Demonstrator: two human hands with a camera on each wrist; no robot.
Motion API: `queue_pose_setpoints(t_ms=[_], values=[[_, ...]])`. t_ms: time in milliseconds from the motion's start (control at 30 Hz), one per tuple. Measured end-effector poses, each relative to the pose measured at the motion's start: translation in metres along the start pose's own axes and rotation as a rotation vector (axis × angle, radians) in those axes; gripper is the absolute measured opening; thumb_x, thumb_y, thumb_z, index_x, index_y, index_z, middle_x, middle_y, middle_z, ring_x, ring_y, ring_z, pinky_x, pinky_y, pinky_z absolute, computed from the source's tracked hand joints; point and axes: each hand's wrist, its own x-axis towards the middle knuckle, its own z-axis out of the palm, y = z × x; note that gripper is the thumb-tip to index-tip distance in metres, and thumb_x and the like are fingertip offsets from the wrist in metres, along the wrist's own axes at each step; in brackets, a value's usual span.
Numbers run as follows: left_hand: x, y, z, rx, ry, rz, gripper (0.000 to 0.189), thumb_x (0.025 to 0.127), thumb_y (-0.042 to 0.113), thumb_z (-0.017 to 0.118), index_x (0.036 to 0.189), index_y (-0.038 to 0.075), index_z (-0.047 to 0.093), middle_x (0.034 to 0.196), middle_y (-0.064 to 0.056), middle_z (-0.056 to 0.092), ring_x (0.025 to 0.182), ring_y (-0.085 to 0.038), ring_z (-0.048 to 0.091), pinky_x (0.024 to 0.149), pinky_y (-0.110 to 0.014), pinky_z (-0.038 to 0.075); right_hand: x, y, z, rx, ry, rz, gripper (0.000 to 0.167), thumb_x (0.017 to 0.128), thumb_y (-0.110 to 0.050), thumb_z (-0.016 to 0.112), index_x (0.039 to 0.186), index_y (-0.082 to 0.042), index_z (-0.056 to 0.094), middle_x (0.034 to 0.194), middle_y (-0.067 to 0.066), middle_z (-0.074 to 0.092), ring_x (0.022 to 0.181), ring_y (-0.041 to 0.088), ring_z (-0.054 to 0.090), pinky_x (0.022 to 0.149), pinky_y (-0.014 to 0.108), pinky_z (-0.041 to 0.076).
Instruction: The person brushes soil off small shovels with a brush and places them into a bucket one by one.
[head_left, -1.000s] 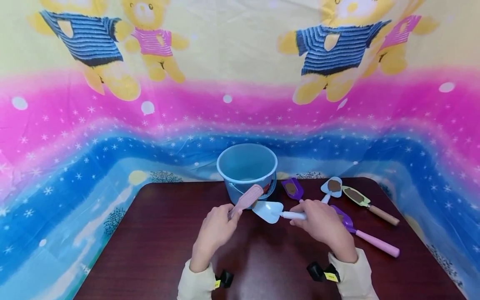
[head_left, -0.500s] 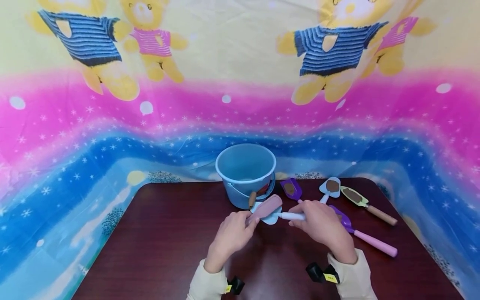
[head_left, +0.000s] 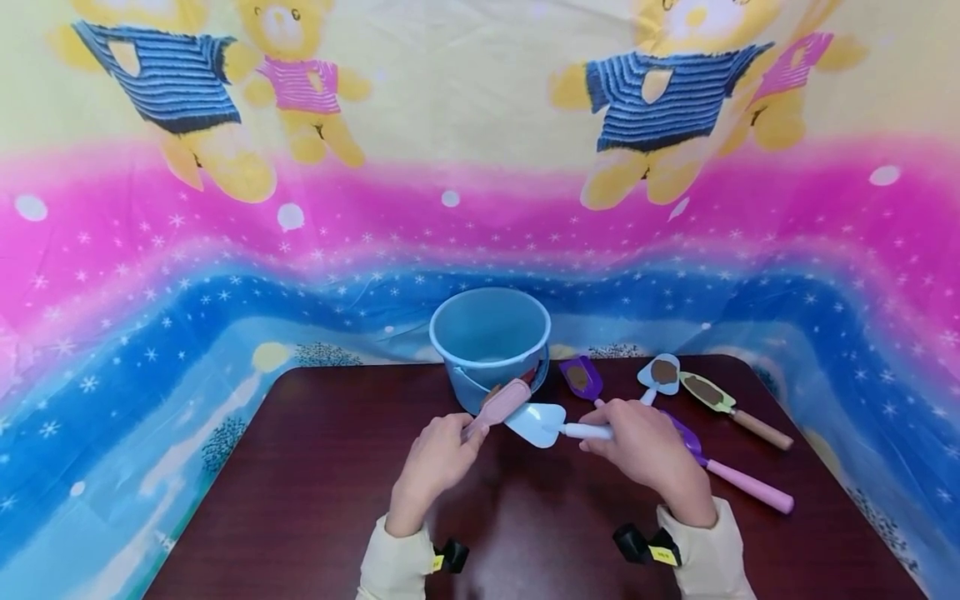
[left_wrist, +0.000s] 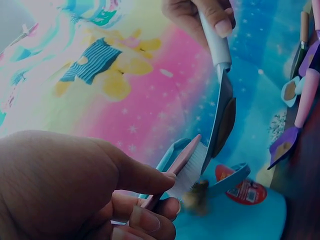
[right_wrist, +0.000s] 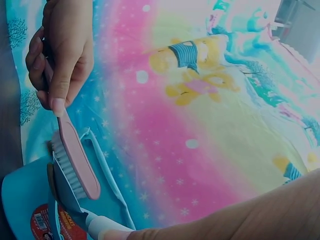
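My left hand (head_left: pixel 435 458) pinches the handle of a pink brush (head_left: pixel 507 402) with white bristles (left_wrist: pixel 186 181). My right hand (head_left: pixel 647 443) grips the pale handle of a light blue hand shovel (head_left: pixel 542 425), held in front of the blue bucket (head_left: pixel 463 382). Both wrist views show the bristles against one face of the shovel blade. A brown patch (left_wrist: pixel 226 126) clings to the blade's other face. Just beyond the bristles, a blurred brown lump (left_wrist: pixel 196 198) shows near the bucket's handle; whether it is loose cannot be told.
Right of the bucket lie a small purple shovel (head_left: pixel 582 378), a light blue shovel (head_left: pixel 663 373), a green trowel (head_left: pixel 708 393) and a purple shovel with a pink handle (head_left: pixel 750 485). Brown material sits on several blades. A patterned cloth (head_left: pixel 450 225) backs the dark table (head_left: pixel 300 500).
My left hand swept the brush rightward across the shovel blade, then drew it back left. The brown piece by the bucket stood out more half a second ago. My right hand stays almost still.
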Motion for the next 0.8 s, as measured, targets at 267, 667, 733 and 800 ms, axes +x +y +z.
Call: queue_pose_setpoints(t_ms=[267, 667, 733, 800], values=[[0.001, -0.002, -0.004, 0.007, 0.015, -0.009, 0.023, 0.100, 0.025, 0.064, 0.105, 0.004, 0.071, 0.066, -0.001, 0.053, 0.059, -0.015, 0.049, 0.053, -0.031, 0.043, 0.001, 0.002, 0.000, -0.012, 0.014, -0.008, 0.023, 0.081, -0.024, 0.087, 0.102, -0.017, 0.081, 0.090, 0.001, 0.073, 0.075, 0.014, 0.061, 0.066, 0.036, 0.050], [-0.001, 0.010, 0.004, -0.124, -0.066, 0.093, 0.024, 0.102, 0.030, 0.061, 0.086, 0.012, 0.065, 0.060, 0.002, 0.045, 0.053, -0.011, 0.043, 0.050, -0.026, 0.040, 0.000, 0.002, 0.001, 0.015, -0.001, -0.001, 0.020, 0.083, -0.023, 0.085, 0.102, -0.018, 0.081, 0.090, -0.001, 0.073, 0.074, 0.014, 0.060, 0.066, 0.035, 0.049], [0.000, 0.013, 0.007, -0.145, -0.095, 0.116, 0.025, 0.102, 0.032, 0.061, 0.089, 0.012, 0.067, 0.060, 0.002, 0.045, 0.053, -0.010, 0.043, 0.051, -0.025, 0.039, 0.001, 0.002, 0.002, 0.021, -0.004, 0.001, 0.019, 0.083, -0.024, 0.085, 0.101, -0.018, 0.081, 0.089, -0.001, 0.073, 0.073, 0.013, 0.059, 0.065, 0.034, 0.048], [0.001, 0.015, 0.009, -0.154, -0.120, 0.132, 0.025, 0.102, 0.032, 0.061, 0.094, 0.011, 0.069, 0.060, 0.003, 0.046, 0.054, -0.009, 0.043, 0.052, -0.024, 0.039, 0.001, 0.001, 0.002, 0.030, -0.012, 0.004, 0.018, 0.084, -0.024, 0.084, 0.100, -0.018, 0.081, 0.088, -0.002, 0.073, 0.071, 0.014, 0.058, 0.064, 0.034, 0.048]])
